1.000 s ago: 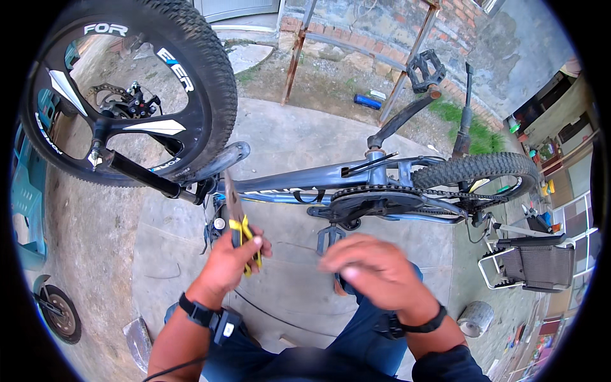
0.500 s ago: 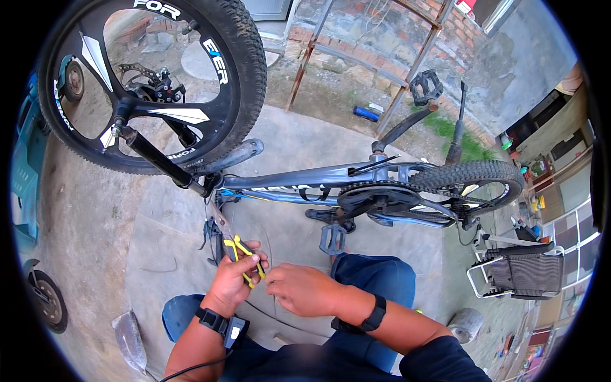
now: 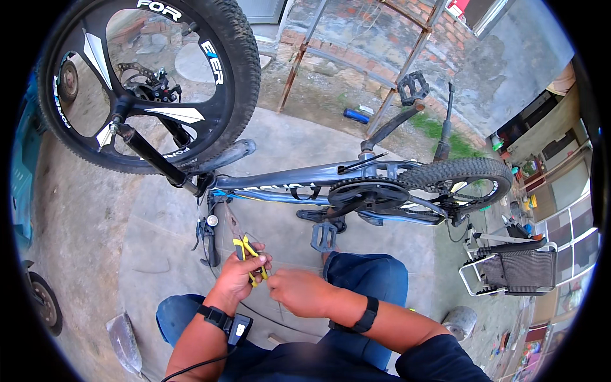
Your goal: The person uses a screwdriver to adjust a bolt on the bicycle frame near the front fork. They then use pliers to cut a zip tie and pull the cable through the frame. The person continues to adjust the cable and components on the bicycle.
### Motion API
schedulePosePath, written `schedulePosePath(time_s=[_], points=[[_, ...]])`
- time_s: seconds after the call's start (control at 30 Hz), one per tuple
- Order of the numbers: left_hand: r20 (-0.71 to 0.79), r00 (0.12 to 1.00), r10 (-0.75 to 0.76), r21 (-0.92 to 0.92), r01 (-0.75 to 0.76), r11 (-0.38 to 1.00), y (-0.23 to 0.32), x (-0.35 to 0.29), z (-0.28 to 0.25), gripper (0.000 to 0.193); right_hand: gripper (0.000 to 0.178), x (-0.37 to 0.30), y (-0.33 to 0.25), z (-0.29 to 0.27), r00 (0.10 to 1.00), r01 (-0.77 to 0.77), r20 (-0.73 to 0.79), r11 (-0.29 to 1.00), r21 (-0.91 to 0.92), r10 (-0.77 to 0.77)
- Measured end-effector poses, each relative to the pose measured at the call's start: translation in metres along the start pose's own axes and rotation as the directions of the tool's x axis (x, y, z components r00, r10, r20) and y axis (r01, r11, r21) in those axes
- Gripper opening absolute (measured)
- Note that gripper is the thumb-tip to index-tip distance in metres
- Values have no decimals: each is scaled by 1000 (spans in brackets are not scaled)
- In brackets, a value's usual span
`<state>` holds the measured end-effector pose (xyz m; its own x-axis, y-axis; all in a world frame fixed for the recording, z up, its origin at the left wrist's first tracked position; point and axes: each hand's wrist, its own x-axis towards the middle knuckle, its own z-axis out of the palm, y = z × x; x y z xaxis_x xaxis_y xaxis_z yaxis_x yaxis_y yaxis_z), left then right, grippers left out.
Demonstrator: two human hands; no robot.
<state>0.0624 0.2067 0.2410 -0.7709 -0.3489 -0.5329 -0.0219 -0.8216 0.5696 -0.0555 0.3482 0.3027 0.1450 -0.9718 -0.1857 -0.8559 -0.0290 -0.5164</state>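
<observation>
My left hand [image 3: 237,276] is closed around the yellow and black handles of a pair of pliers [image 3: 249,257]. Their metal jaws point away from me, toward the handlebar [image 3: 210,240] of a grey-blue bicycle [image 3: 280,181]. Just right of the plier handles, my right hand [image 3: 301,293] is closed with its fingertips pinched together. A thin wire [image 3: 281,309] shows below that hand and appears to be held in it; the fingertips hide the grip. The handlebar, with its lever and a round silver part, is low beside the pliers.
The large front wheel [image 3: 245,70] fills the upper left. Cranks and pedals [image 3: 324,237] stick out from the frame. A folding chair [image 3: 519,272] stands at right, a blue cylinder [image 3: 356,116] lies at the back, and a trowel-like metal scoop [image 3: 125,340] lies at lower left.
The whole view has shifted slightly, moving the bicycle a little left. The handlebar's lever and round silver part show more clearly. Both hands keep their grips, close together.
</observation>
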Motion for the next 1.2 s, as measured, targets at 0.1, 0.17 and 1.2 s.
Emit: schedulePosePath(time_s=[0.1, 0.17, 1.2], points=[[13, 1000, 18, 6, -18, 1000, -1, 1, -2, 33, 5, 1, -2, 3, 1000, -5, 4, 1000, 17, 4], [10, 999, 40, 10, -40, 999, -2, 1, -2, 31, 6, 2, -5, -1, 999, -26, 38, 999, 30, 25], [-170, 981, 92, 47, -85, 995, -14, -2, -19, 24, 12, -16, 86, -259, 872, -489, -311, 650, -582, 378]])
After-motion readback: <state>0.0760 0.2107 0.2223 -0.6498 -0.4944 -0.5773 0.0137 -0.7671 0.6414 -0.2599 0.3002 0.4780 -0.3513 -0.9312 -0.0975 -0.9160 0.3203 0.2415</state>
